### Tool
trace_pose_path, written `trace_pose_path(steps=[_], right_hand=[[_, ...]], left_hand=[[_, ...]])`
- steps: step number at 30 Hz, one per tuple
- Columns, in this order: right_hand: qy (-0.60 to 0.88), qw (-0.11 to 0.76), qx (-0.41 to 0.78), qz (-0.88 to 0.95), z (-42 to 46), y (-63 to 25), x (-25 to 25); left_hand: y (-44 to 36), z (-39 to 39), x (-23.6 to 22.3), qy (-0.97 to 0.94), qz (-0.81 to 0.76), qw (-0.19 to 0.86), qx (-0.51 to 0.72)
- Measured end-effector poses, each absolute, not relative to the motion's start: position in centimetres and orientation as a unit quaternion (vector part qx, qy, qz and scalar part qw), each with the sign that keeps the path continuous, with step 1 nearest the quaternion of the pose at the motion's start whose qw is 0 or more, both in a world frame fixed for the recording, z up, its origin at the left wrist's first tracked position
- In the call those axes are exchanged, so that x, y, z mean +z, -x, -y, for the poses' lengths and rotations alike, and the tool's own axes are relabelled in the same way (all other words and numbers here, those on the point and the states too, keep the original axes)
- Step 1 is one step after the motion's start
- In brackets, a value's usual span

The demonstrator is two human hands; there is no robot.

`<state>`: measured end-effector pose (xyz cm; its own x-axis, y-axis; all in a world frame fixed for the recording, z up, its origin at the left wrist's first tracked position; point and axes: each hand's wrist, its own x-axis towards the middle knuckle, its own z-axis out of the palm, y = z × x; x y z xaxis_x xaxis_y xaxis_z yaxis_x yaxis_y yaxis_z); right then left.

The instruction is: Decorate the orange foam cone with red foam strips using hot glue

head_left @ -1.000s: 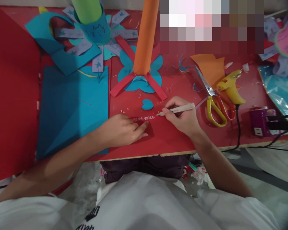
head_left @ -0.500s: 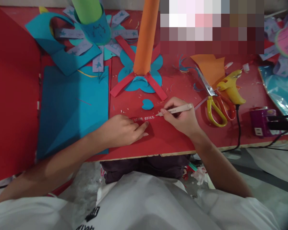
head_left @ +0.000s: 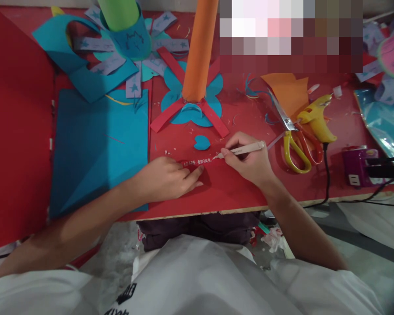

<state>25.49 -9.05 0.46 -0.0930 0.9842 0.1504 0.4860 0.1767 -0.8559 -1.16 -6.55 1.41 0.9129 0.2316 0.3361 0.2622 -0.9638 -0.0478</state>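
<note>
My right hand (head_left: 248, 159) grips a cream-coloured marker (head_left: 244, 149), its tip touching the red tabletop (head_left: 190, 205) at the end of a short row of white writing (head_left: 197, 162). Just left of it, my left hand (head_left: 167, 177) rests on the red surface below the writing, index finger extended and the other fingers loosely bent, holding nothing that I can see. A small blue paper heart (head_left: 202, 142) lies above the writing. Behind it stands an orange paper tube (head_left: 200, 52) on a blue scalloped paper base (head_left: 213, 107) with red paper strips (head_left: 216, 124).
Blue paper (head_left: 100, 148) lies on the left, near a green paper tube (head_left: 120, 15) with a blue band and a cut blue strip (head_left: 101, 85). To the right are scissors (head_left: 292, 140), a yellow glue gun (head_left: 318, 116), orange paper (head_left: 285, 94) and a purple power block (head_left: 357, 166) with cables.
The marker tip has shifted very slightly, and a small white mark now shows at the end of the writing. My left hand has stayed in place.
</note>
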Motion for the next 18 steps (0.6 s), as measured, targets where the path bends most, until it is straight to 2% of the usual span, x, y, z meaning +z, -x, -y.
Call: trace_pose_path(steps=[18], right_hand=[[0.538, 0.387, 0.329, 0.673, 9.18, -25.49, 0.49]], left_hand=[[1.18, 6.5, 1.22, 0.979, 0.12, 0.044, -0.161]])
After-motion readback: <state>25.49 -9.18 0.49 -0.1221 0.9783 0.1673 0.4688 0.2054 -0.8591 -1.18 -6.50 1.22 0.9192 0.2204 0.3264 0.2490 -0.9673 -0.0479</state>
